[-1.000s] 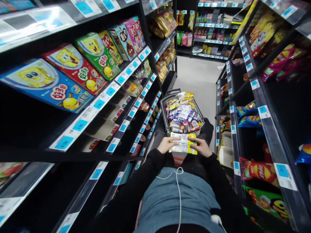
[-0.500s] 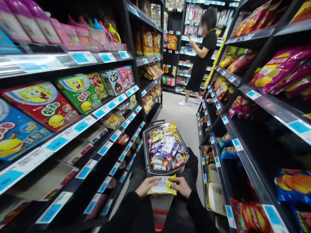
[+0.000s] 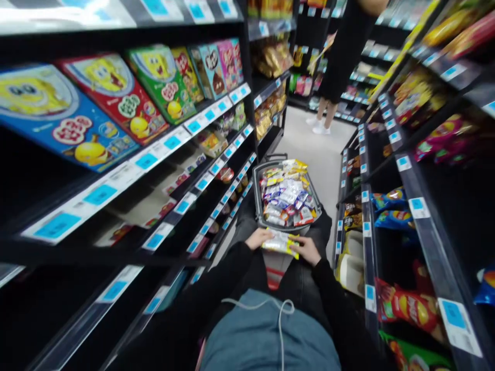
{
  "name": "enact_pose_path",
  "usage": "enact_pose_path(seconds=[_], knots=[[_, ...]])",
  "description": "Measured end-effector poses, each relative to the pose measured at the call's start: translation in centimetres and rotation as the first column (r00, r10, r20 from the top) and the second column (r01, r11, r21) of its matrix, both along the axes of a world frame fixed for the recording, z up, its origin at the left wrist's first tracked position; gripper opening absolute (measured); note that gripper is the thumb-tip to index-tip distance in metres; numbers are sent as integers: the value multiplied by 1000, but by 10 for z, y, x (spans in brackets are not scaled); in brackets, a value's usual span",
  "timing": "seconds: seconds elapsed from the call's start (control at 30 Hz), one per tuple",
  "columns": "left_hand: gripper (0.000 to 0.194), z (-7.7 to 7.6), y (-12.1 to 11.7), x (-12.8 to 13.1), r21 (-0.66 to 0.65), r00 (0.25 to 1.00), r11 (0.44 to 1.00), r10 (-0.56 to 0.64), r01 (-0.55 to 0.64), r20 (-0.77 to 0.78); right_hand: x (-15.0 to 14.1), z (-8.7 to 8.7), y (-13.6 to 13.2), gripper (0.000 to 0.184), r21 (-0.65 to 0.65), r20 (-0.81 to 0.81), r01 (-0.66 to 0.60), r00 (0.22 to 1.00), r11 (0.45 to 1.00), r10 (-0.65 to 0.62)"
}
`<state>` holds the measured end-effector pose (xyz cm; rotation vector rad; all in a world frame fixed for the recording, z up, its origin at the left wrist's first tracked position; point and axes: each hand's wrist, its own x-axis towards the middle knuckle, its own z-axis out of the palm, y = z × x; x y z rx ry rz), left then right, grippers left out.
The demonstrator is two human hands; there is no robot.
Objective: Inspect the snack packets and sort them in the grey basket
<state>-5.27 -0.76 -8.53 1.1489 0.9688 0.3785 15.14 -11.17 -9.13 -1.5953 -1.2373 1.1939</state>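
A yellow and white snack packet (image 3: pixel 280 242) lies flat between my two hands, its printed side facing up. My left hand (image 3: pixel 258 238) pinches its left end, and my right hand (image 3: pixel 308 249) grips the right end. Just beyond the packet stands a grey shopping basket (image 3: pixel 258 195), between my knees. Small packets (image 3: pixel 288 191) in white, blue, yellow and red fill it to the rim. The fingertips under the packet are hidden.
Shelves of snack boxes (image 3: pixel 158 77) line the left side, edged with blue and white price tags. On the right, a shelf holds chip bags (image 3: pixel 410 304). Farther along the aisle floor (image 3: pixel 305 135) stands a person in black (image 3: pixel 340 56).
My view has tilted down and swung left, so my lap now shows. Both hands still hold the packet. The person down the aisle has changed stance.
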Motion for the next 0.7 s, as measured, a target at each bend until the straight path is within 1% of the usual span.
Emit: enact_pose_path(seconds=[0.03, 0.1, 0.17, 0.23, 0.33, 0.4, 0.47, 0.53, 0.6, 0.63, 0.7], knots=[[45, -2, -1, 0, -29, 1000, 1000, 9, -9, 3, 0, 1, -1, 48, -5, 20, 19, 1000, 1000, -19], [43, -5, -3, -1, -75, 1000, 997, 22, -21, 16, 1, 4, -3, 48, -22, 39, 18, 999, 1000, -17], [43, -6, -5, -1, -110, 999, 994, 19, -15, 33, 1, 7, -5, 48, -39, 14, 14, 1000, 999, -13], [45, -5, -7, -1, -129, 998, 992, 2, 6, 67, 1, 8, -7, 50, -67, -84, -3, 996, 998, -2], [51, 0, -8, 0, -142, 991, 989, -17, 35, 130, 3, 8, -9, 54, -101, -273, -15, 962, 995, -13], [55, 3, -9, 1, -151, 988, 988, -18, 41, 151, 5, 7, -10, 54, -105, -344, 2, 938, 994, -38], [58, 3, -10, 1, -169, 989, 985, -16, 42, 150, 5, 7, -10, 54, -102, -369, 15, 928, 995, -52], [59, 2, -12, 0, -192, 992, 981, -11, 36, 129, 5, 7, -11, 50, -85, -340, 18, 939, 996, -46], [57, 2, -13, 0, -198, 996, 980, -15, 31, 85, 3, 9, -10, 44, -49, -246, 44, 968, 998, -55], [54, 5, -12, 1, -186, 998, 982, -17, 28, 61, 1, 11, -9, 40, -32, -183, 69, 980, 997, -74], [49, 19, -11, 2, -120, 999, 992, -19, 23, 33, -5, 21, -8, 37, 6, -68, 132, 989, 991, -131]])
